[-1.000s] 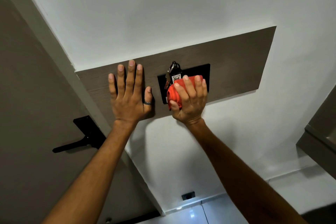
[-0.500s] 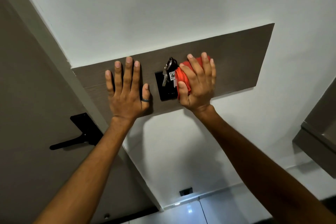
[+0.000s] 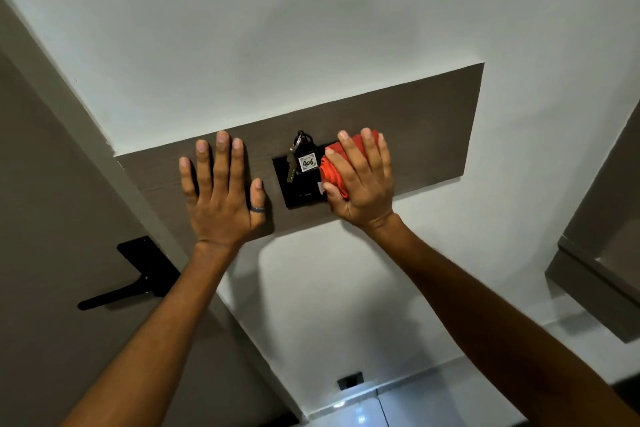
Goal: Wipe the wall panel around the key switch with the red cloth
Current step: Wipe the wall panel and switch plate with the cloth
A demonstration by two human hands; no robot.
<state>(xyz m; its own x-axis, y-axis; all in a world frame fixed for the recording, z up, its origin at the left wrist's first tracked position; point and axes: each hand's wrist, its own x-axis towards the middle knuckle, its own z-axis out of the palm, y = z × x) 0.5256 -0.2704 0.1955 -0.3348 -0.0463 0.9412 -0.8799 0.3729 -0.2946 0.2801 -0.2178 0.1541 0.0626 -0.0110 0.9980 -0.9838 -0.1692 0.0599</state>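
Observation:
A brown wood-grain wall panel (image 3: 426, 128) runs across the white wall. At its middle sits the black key switch (image 3: 298, 192), with keys and a tag marked 406 (image 3: 307, 162) hanging in it. My right hand (image 3: 363, 184) presses a bunched red cloth (image 3: 332, 170) against the right part of the switch plate and the panel beside it. My left hand (image 3: 221, 194) lies flat on the panel left of the switch, fingers spread, a dark ring on the thumb.
A grey door with a black lever handle (image 3: 131, 284) stands at the left, just past the panel's end. A grey cabinet edge (image 3: 595, 274) juts in at the right. A small black socket (image 3: 349, 381) sits low on the wall above the tiled floor.
My right hand with the cloth rose from the switch's lower edge to its right side, then slid slightly down. The left hand has stayed flat on the panel.

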